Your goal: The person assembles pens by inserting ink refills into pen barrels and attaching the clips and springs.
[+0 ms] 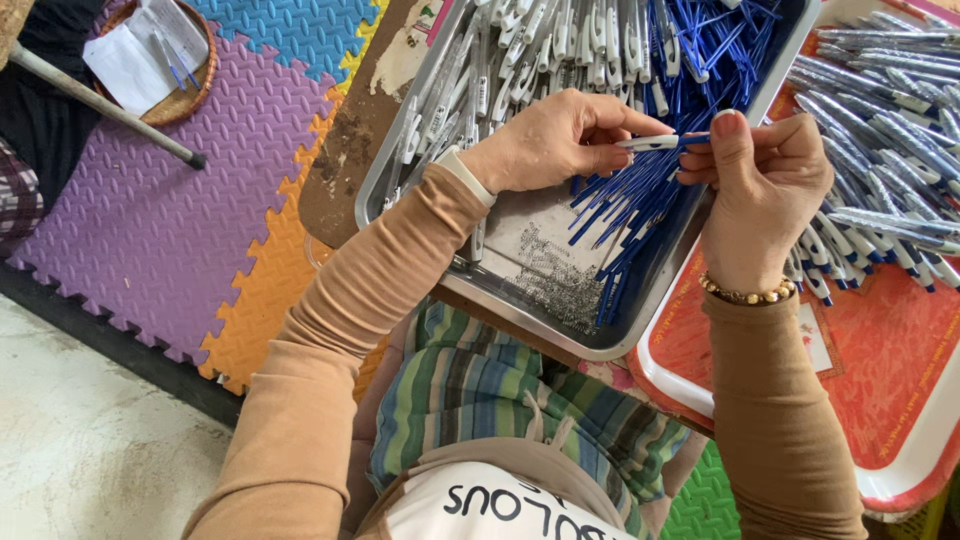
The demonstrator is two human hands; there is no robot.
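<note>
1. Foam floor mat [150, 230] of interlocking purple, orange, blue and yellow tiles, spread at the left beside pale bare floor.
2. Red tray [880, 400] with white rim at the right, carrying a heap of assembled pens [880, 150] with silvery barrels and blue tips.
3. Metal tray [600, 345] in the middle, just beside the red tray, resting over the lap; white pen barrels [540, 40] piled along its far side, blue refills [640, 200] fanned across the right half, small metal springs [550, 275] scattered on the near floor of it.
4. Round woven basket [185, 95] at upper left on the mat, with white paper inside; grey stick [100, 100] lying across it.
5. Left hand [550, 140] above the metal tray, fingers closed around one white pen barrel [648, 142], held level.
6. Right hand [765, 170] just opposite, thumb and fingers pinching a blue refill [697, 137] whose end meets the barrel's open end.
7. Beaded gold bracelet [748, 293] on the right wrist, white band [470, 175] on the left.
</note>
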